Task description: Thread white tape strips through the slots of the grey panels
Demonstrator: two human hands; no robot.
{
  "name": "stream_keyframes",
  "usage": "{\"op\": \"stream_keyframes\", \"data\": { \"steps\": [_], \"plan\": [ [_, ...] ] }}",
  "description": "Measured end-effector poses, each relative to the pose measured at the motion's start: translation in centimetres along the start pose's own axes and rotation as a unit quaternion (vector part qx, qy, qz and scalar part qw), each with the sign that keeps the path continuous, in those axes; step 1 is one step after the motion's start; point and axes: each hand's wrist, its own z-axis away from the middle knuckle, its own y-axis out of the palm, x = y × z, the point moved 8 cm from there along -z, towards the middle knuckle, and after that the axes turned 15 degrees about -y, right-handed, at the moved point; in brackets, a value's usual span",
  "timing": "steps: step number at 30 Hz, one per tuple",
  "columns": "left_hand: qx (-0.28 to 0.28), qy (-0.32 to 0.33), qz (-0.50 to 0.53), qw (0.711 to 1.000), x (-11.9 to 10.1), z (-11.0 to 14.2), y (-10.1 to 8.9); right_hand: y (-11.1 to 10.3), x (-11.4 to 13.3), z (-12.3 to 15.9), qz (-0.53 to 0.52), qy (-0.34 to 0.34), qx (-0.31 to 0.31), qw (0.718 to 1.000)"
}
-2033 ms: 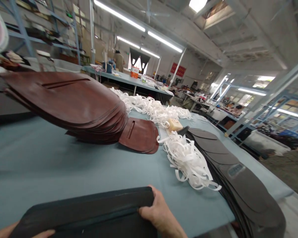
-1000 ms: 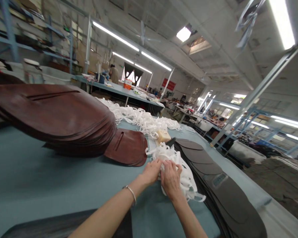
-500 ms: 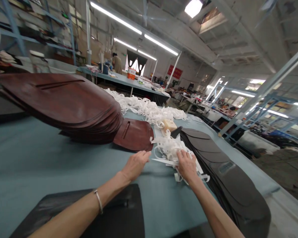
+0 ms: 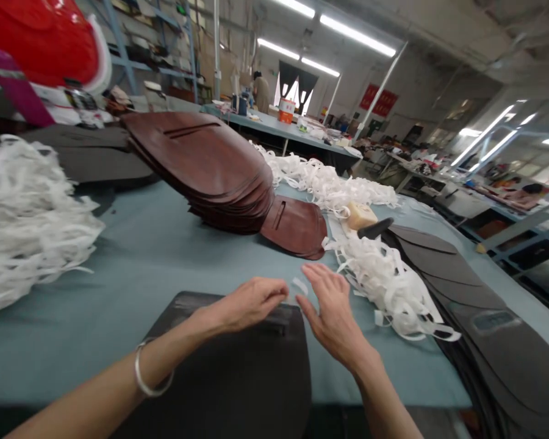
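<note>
My left hand (image 4: 251, 303) hovers over a black leather panel (image 4: 238, 366) with a slot near its top edge, fingers drawn together. A small white strip (image 4: 300, 286) sits just past those fingertips, and I cannot tell whether they pinch it. My right hand (image 4: 332, 311) is to its right, fingers spread and empty, just left of a loose heap of white trimmed strips (image 4: 384, 286). Beyond my hands lie a tilted stack of brown leather pieces (image 4: 201, 164) and a single brown piece (image 4: 295, 227).
A blue-grey cloth table top (image 4: 132, 274) carries everything. A big tangle of white strips (image 4: 22, 219) lies at the left, more strips (image 4: 324, 183) behind, and a dark grey stack (image 4: 485, 323) at the right. A beige block (image 4: 360, 216) sits beyond. A person (image 4: 261, 91) works far back.
Both hands have left the white heap and moved nearer me, over the black panel. My view has swung left, bringing a large tangle of white strips and a red object into sight.
</note>
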Motion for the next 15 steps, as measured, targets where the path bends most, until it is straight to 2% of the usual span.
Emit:
{"op": "stream_keyframes", "data": {
  "steps": [1,3,7,10,15],
  "plan": [
    [0.0,-0.008,0.01,1.0,0.2,0.6,-0.4,1.7,1.5,-0.4,-0.069,-0.019,0.037,0.997],
    [-0.003,-0.055,0.018,0.998,2.0,1.9,-1.5,4.3,2.7,-0.2,-0.184,-0.005,0.093,0.979],
    [0.0,-0.193,0.008,0.981,8.0,5.9,-3.1,6.6,2.6,1.7,-0.314,0.041,0.114,0.942],
    [-0.012,-0.251,0.02,0.968,11.5,8.8,-3.5,8.0,2.3,3.1,-0.337,0.066,0.117,0.932],
    [-0.096,-0.333,0.0,0.938,15.1,11.1,-5.0,10.6,0.4,5.3,-0.271,0.21,0.13,0.93]
  ]
}}
